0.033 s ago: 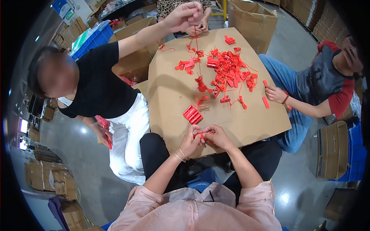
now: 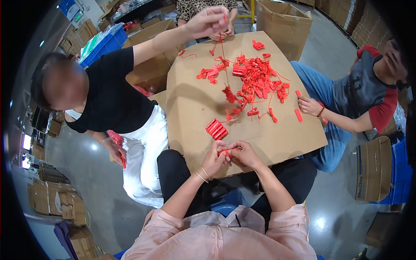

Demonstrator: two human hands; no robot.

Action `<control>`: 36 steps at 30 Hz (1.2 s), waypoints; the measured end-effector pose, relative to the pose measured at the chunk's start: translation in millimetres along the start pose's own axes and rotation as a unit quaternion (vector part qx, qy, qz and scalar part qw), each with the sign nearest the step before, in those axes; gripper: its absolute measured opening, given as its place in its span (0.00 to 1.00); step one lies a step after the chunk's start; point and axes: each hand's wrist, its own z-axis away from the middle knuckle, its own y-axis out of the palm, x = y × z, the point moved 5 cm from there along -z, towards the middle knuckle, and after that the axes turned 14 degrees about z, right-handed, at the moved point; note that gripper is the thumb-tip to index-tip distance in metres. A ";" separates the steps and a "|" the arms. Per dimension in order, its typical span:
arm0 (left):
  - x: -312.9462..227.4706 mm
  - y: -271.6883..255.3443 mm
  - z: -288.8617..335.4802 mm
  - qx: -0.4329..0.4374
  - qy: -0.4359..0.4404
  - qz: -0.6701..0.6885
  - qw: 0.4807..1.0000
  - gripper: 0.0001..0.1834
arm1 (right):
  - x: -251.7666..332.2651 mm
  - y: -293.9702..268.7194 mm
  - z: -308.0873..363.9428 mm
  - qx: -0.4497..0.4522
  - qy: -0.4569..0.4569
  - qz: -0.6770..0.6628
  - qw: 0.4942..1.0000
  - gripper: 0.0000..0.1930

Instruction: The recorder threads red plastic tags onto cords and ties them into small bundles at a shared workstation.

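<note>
Over the near edge of the cardboard tabletop, my left hand and my right hand meet with their fingers pinched. Between them they hold a small red piece; fingers cover much of it, and its exact kind is unclear. Just beyond my fingertips lies a tight row of red plastic strips. Farther off is a tangled pile of red pieces with cords. A co-worker's raised hand on the left holds a red cord, from which a blurred red cluster dangles over the table.
On the right, another co-worker's hand rests at the table edge near a loose red strip. A third person's hands are at the far end. Large open cartons and a blue crate stand behind the table.
The raised hand on the left has dropped slightly, and the dangling red cluster has swung a little to the right. My own hands look unmoved.
</note>
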 end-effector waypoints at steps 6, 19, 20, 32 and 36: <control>-0.9 1.3 -4.5 0.013 0.015 -0.055 0.998 0.13 | -1.2 -8.7 0.7 -0.129 -0.169 0.253 0.944 0.06; -14.1 15.4 -15.2 0.069 0.024 -0.277 0.958 0.16 | 33.0 10.0 27.4 -0.245 -0.324 0.572 0.712 0.08; -12.2 13.8 -17.6 0.073 0.028 -0.279 0.957 0.16 | 34.4 7.3 27.9 -0.249 -0.313 0.564 0.723 0.08; -44.2 37.1 -38.6 0.108 0.014 -0.203 0.973 0.10 | 39.1 -27.6 37.4 -0.123 -0.271 0.039 0.954 0.05; -46.1 15.1 -39.6 0.065 -0.020 -0.016 0.998 0.09 | 31.2 -26.5 19.3 -0.057 -0.238 -0.113 0.963 0.08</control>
